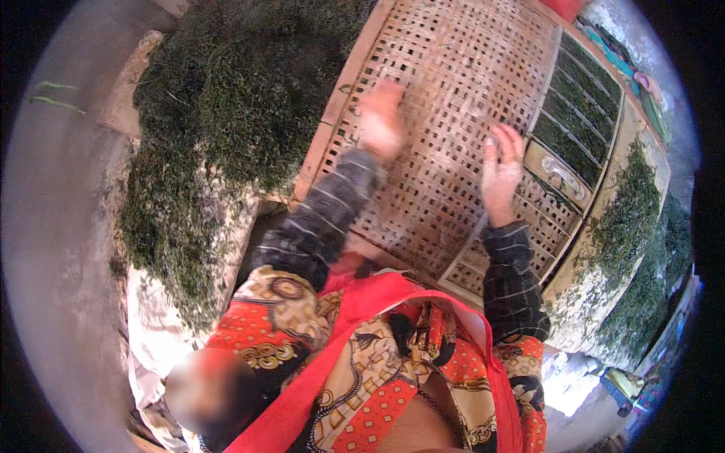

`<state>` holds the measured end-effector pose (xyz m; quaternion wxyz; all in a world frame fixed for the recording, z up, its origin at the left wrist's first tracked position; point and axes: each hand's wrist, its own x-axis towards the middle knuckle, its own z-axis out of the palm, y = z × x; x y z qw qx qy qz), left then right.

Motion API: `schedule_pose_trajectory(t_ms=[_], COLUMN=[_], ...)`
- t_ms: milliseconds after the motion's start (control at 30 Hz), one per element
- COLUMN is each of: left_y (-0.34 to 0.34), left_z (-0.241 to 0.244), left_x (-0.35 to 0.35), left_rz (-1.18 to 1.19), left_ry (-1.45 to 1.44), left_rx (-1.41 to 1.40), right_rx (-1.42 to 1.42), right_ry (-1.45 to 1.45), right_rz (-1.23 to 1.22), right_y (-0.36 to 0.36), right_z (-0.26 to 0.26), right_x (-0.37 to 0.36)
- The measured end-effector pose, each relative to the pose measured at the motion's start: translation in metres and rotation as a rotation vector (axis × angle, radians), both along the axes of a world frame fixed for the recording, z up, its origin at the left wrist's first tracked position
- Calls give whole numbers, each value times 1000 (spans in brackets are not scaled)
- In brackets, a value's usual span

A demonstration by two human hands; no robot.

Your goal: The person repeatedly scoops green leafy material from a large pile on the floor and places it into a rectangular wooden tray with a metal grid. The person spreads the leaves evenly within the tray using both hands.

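Note:
Two bare hands are above a woven-strip panel (447,113) with small square holes and a pinkish wooden frame. My left hand (383,122) is blurred over its left part; whether it touches the weave or holds anything is unclear. My right hand (503,170) is near a slatted section (578,107) at the panel's right, fingers raised and nothing visible in them. Close by that hand, a wooden block (558,172) bears a shiny handle-like piece. Dark green leafy matter shows between the slats.
A large heap of dark green leafy plant matter (238,96) lies left of the panel, spilling onto pale cloth (153,306). More leaves (628,198) lie on the right. Coloured cloths (645,85) are at the upper right. Patterned red and beige clothing covers the person's lap.

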<state>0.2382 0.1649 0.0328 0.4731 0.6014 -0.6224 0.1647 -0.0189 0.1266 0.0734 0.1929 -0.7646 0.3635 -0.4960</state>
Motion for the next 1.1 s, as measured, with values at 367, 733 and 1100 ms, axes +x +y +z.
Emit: schedule_pose_trajectory(t_ms=[367,733,1100], left_y=[-3,20,43], left_z=[19,76,279], left_x=[204,280,343], left_rz=[361,25,-135], left_ry=[-674,51,456], left_rx=[1444,888,309], right_rx=[11,-75,-85], right_ry=[478,423,428], right_rz=[-247,-272,-264], right_y=[38,35,37], right_z=[-69,-73,-76], right_x=[104,109,111])
